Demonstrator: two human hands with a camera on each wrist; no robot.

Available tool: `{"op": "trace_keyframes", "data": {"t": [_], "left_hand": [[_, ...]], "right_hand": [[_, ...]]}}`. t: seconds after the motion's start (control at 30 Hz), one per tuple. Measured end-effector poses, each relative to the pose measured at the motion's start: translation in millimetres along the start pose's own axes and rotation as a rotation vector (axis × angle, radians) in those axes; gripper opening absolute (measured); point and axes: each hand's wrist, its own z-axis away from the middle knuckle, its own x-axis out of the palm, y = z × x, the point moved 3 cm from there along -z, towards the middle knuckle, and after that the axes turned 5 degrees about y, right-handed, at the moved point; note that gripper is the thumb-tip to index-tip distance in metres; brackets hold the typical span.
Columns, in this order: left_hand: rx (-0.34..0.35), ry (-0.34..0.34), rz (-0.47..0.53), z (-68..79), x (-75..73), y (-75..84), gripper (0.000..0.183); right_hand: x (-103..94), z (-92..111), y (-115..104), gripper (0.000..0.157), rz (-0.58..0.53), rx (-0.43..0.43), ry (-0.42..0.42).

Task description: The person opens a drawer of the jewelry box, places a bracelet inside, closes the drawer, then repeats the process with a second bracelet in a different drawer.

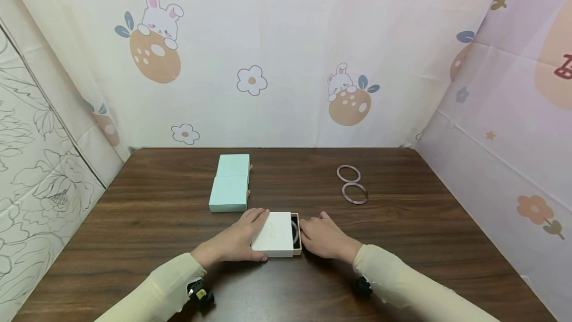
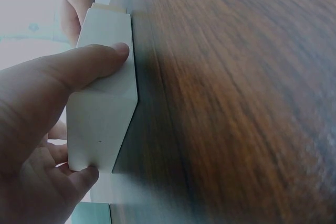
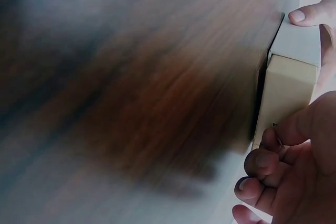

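A white slide-out box (image 1: 273,235) lies on the table in front of me, its cream inner drawer (image 3: 286,85) partly out on the right. Inside the exposed strip of the drawer, a pale bangle (image 1: 295,232) shows against a dark lining. My left hand (image 1: 235,238) grips the white sleeve from the left, thumb along the near side and fingers at the far side. At the drawer's right end, the thumb and curled forefinger of my right hand (image 1: 323,236) pinch the pull tab, which the fingers mostly hide.
Two pale teal boxes (image 1: 229,195), with small tabs on their right sides, lie end to end at the back left. Toward the back right, two bangles (image 1: 356,203) rest on the dark wooden table (image 1: 402,202). A printed curtain (image 1: 286,113) hangs behind the table.
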Motion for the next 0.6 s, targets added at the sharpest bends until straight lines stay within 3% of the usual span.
{"op": "trace_keyframes", "data": {"t": [0.6], "left_hand": [[0.015,0.011,0.005,0.2,-1.0,-0.7,0.098]], "right_hand": [[5.9,-11.1,-10.1,0.021,0.003,-0.025,-0.024]]}}
